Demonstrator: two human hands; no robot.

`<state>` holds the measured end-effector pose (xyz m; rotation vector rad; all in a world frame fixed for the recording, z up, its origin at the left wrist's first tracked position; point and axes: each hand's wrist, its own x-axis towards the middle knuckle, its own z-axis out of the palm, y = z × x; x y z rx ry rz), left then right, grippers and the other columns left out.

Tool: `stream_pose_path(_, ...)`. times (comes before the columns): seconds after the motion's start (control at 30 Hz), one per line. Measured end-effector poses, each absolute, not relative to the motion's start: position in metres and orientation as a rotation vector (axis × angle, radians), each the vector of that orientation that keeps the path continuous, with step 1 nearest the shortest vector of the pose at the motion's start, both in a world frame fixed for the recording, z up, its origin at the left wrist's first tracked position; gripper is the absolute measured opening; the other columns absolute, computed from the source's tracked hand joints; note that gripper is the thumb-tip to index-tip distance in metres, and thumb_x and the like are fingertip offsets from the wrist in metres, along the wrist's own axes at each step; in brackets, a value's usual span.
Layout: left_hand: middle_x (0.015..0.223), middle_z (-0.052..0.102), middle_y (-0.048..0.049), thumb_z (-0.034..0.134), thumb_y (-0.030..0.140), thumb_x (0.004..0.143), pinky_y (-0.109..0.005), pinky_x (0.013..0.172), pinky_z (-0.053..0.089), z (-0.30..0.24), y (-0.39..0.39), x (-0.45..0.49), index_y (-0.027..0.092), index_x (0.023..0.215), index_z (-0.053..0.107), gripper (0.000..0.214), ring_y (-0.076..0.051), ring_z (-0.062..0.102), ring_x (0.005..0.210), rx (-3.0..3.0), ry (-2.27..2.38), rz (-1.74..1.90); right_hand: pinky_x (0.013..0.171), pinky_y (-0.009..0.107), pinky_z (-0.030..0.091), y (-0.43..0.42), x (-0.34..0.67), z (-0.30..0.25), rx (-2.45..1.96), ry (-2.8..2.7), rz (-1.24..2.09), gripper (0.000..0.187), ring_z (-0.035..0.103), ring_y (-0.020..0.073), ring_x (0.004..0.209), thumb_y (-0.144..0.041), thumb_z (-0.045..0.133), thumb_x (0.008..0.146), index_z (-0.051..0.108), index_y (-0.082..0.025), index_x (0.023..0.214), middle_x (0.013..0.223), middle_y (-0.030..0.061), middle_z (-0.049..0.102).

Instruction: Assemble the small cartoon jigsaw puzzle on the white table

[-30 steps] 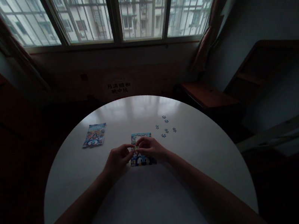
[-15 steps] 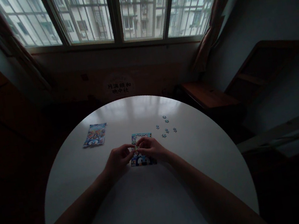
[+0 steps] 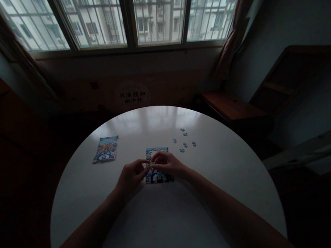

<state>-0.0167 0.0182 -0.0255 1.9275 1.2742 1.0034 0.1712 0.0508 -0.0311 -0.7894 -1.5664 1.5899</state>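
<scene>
A small jigsaw puzzle (image 3: 159, 178) with a blue cartoon figure lies in the middle of the table, a pale gap showing in its upper part. Over its left half, my left hand (image 3: 134, 174) and my right hand (image 3: 168, 163) meet fingertip to fingertip. Between them they pinch a small greenish jigsaw piece (image 3: 151, 164), partly covered by the fingers. Both hands are closed, thumb against forefinger. The right hand hides part of the puzzle's right side. Several loose jigsaw pieces (image 3: 184, 145) lie scattered to the right of the puzzle.
A colourful printed packet or card (image 3: 106, 149) with a similar cartoon lies on the left of the round white table (image 3: 79, 196). Beyond the table's far edge are a wall and barred windows (image 3: 154, 12). A low wooden bench (image 3: 231, 105) stands at the right.
Almost nothing differs. Both hands keep their pinch at the same spot over the puzzle, and the whole view has shifted very slightly.
</scene>
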Motion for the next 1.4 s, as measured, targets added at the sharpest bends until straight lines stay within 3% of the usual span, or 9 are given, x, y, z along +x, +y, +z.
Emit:
stream_pose_path(1.07, 0.051, 0.055, 0.004, 0.059, 0.036, 0.081, -0.018, 0.048, 0.039, -0.0257, 0.0187, -0.0167, 0.014, 0.094, 0.067, 0.027, -0.008, 0.05, 0.046, 1.948, 1.264, 1.004, 0.05, 0.02, 0.038, 0.0507, 0.1715, -0.0297, -0.782, -1.605, 1.565, 0.035, 0.05, 0.007, 0.052, -0.041, 0.074, 0.066, 0.057, -0.017, 0.084, 0.06, -0.0061, 0.055)
stream_pose_path(1.4, 0.051, 0.054, 0.0042, 0.059, 0.036, 0.081, -0.018, 0.048, 0.039, -0.0255, 0.0183, -0.017, 0.014, 0.094, 0.067, 0.027, -0.008, 0.05, 0.046, 1.946, 1.26, 1.002, 0.046, 0.019, 0.031, 0.0508, 0.1714, -0.0302, -0.791, -1.593, 1.574, 0.035, 0.044, 0.0057, 0.048, -0.04, 0.075, 0.065, 0.057, -0.016, 0.084, 0.056, -0.0072, 0.052)
